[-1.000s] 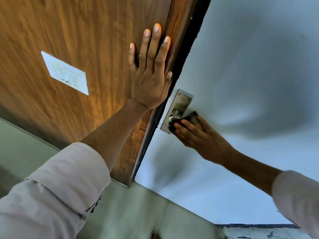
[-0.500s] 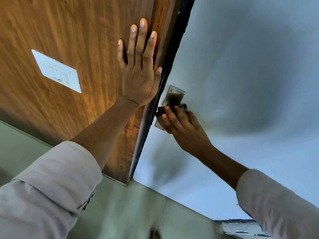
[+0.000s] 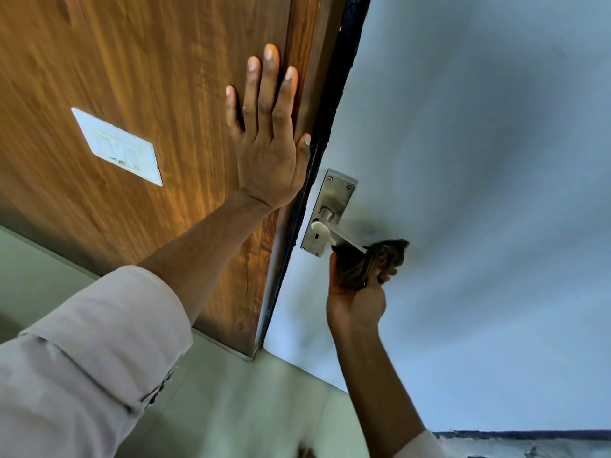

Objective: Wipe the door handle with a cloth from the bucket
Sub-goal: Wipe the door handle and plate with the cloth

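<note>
A metal door handle (image 3: pixel 337 234) with a steel backplate (image 3: pixel 334 200) is fixed on the pale blue-grey door (image 3: pixel 463 160). The lever points right and down. My right hand (image 3: pixel 355 295) grips a dark crumpled cloth (image 3: pixel 367 264) from below, and the cloth wraps the lever's outer end. My left hand (image 3: pixel 267 137) lies flat with fingers spread on the brown wooden panel (image 3: pixel 148 77), close to its dark edge. No bucket is in view.
A white switch plate (image 3: pixel 119 147) is set in the wooden panel to the left. A dark strip (image 3: pixel 327 104) runs between the panel and the door. Pale green tiled floor (image 3: pixel 215 408) lies below.
My right hand has slid with the cloth from the handle's base and backplate out to the lever's end, and now holds it from underneath. The backplate and lever base are uncovered. My left hand stays flat.
</note>
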